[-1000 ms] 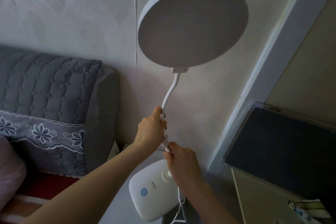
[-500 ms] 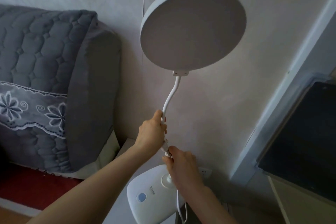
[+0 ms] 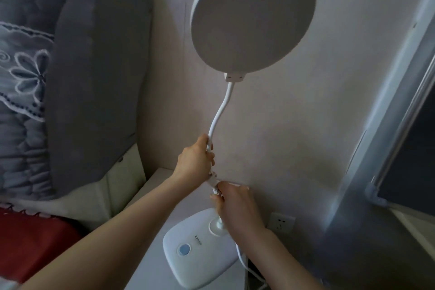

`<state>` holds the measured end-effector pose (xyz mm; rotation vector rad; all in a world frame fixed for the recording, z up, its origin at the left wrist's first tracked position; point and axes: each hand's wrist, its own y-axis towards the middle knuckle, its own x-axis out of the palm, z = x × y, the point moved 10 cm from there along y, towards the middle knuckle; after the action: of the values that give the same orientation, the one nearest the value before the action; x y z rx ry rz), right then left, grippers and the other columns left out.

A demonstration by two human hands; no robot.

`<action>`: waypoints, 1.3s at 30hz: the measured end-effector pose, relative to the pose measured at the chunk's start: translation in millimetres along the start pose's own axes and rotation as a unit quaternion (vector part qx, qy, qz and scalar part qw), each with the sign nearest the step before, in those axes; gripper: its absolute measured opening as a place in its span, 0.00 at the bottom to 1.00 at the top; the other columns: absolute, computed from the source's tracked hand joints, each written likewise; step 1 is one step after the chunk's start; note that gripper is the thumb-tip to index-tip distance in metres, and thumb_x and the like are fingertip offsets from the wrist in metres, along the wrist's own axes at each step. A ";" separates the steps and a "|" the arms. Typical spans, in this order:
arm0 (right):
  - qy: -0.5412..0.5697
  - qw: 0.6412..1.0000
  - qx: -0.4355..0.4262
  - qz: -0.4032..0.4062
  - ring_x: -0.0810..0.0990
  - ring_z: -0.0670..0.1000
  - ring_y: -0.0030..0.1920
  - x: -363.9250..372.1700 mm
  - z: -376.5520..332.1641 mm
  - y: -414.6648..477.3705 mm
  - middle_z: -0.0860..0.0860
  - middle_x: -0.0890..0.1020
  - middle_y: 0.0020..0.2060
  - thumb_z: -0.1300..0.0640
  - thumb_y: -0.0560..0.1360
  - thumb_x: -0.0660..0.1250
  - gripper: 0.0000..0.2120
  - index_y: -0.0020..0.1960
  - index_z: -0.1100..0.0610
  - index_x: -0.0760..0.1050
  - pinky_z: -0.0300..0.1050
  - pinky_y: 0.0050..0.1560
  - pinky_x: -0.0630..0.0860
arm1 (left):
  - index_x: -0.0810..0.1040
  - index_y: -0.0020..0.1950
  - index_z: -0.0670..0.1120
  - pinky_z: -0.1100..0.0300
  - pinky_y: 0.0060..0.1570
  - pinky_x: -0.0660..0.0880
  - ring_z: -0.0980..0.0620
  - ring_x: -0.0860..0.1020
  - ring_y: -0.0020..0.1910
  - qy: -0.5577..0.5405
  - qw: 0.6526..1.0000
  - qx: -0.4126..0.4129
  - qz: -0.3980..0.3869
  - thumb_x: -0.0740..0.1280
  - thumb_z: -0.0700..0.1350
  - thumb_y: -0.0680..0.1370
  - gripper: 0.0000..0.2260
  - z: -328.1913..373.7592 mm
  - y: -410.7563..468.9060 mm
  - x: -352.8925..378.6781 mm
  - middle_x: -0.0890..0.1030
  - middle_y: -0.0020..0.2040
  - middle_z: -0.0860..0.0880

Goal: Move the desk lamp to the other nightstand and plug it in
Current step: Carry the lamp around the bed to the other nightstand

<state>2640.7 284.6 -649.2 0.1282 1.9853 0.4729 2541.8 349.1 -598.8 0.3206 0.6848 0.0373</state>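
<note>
Both hands, left (image 3: pixel 195 162) and right (image 3: pixel 237 207), still closed round lamp neck (image 3: pixel 217 117); wall socket (image 3: pixel 281 222) now nearer, perhaps.

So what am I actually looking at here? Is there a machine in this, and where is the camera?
No machine: these are a person's two bare hands, filmed by a wide-angle camera worn on the head, looking forward and down. The left hand grips the white bendy neck of a desk lamp, whose big round head rises in front of the wall. The right hand holds the neck lower down, just above the lamp's base, which has a blue button and sits on a pale nightstand. A white cord trails off the base. A wall socket sits just to the right, with nothing plugged in. The grey padded headboard is on the left.
</note>
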 end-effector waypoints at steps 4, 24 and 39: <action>-0.021 1.000 -0.010 0.017 0.77 0.59 0.47 20.8 7.4 -3.8 0.57 0.82 0.44 0.53 0.77 0.60 0.07 0.48 0.54 0.75 0.47 0.43 0.68 | 0.68 0.46 0.52 0.61 0.28 0.77 0.50 0.79 0.37 -0.015 1.000 0.009 0.013 0.59 0.39 0.79 0.08 -17.6 -2.9 9.2 0.79 0.39 0.49; -0.029 0.997 -0.035 0.067 0.76 0.51 0.39 54.9 13.2 11.5 0.55 0.83 0.41 0.53 0.78 0.61 0.10 0.45 0.57 0.77 0.37 0.33 0.61 | 0.71 0.52 0.49 0.62 0.29 0.78 0.48 0.81 0.37 -0.066 0.998 -0.007 -0.009 0.62 0.41 0.80 0.04 -58.4 17.3 28.1 0.79 0.41 0.46; 0.010 0.999 -0.025 0.041 0.71 0.53 0.37 44.8 23.4 3.0 0.55 0.82 0.41 0.48 0.79 0.58 0.14 0.44 0.56 0.76 0.42 0.38 0.61 | 0.70 0.68 0.51 0.56 0.43 0.82 0.49 0.82 0.42 -0.038 0.998 -0.005 0.058 0.63 0.40 0.80 0.17 -57.7 -3.7 23.0 0.81 0.52 0.46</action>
<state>2640.8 306.9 -694.7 0.1737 1.9922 0.5791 2523.2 364.8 -656.1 0.3501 0.5904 0.1394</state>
